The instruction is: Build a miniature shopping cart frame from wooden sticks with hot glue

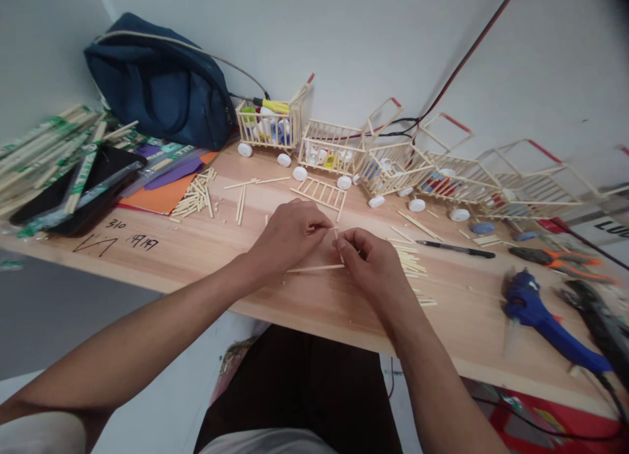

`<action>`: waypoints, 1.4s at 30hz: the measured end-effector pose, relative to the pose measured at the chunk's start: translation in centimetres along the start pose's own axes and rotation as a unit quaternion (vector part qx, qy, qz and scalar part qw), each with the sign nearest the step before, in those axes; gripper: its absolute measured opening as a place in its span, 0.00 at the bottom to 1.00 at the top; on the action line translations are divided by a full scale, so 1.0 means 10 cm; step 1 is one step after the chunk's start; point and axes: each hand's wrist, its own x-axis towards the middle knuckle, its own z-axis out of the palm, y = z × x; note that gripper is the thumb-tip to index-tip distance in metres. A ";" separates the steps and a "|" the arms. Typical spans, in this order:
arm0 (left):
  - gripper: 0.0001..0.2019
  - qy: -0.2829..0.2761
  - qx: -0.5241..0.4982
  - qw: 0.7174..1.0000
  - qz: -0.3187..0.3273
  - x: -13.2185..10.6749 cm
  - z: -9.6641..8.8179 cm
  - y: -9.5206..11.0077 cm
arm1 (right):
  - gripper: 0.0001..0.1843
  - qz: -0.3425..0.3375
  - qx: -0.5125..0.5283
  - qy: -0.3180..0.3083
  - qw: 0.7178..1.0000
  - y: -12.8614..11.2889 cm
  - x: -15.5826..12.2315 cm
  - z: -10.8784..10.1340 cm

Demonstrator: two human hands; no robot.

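Observation:
My left hand point(297, 234) is closed, its thumb and fingertips pinched at the near end of a short pale wooden stick; what lies inside them is hidden. My right hand point(371, 261) pinches that short wooden stick point(337, 234) between thumb and index finger. Below both hands, a longer wooden stick point(314, 268) lies on the table, its right end by my right fingers. Just behind my hands rests a small ladder-like stick frame point(322, 193). Cut short sticks point(413, 261) lie to the right of my right hand, partly covered by it.
Several miniature stick shopping carts point(334, 143) line the wall. On the right are a pen point(456, 249), orange-handled pliers point(565, 261) and a blue glue gun point(540, 323). A stick pile point(196, 193), wrapped chopsticks point(49, 146) and a blue bag point(162, 87) stand left.

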 end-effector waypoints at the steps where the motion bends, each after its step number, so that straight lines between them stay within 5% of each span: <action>1: 0.11 0.001 -0.001 1.000 0.000 0.00 0.00 0.00 | 0.12 -0.002 0.000 -0.001 1.000 0.00 0.00 0.00; 42: 0.10 -0.001 0.002 1.000 -0.003 0.00 -0.01 0.00 | 0.13 0.006 0.034 -0.007 0.999 0.02 0.03 0.03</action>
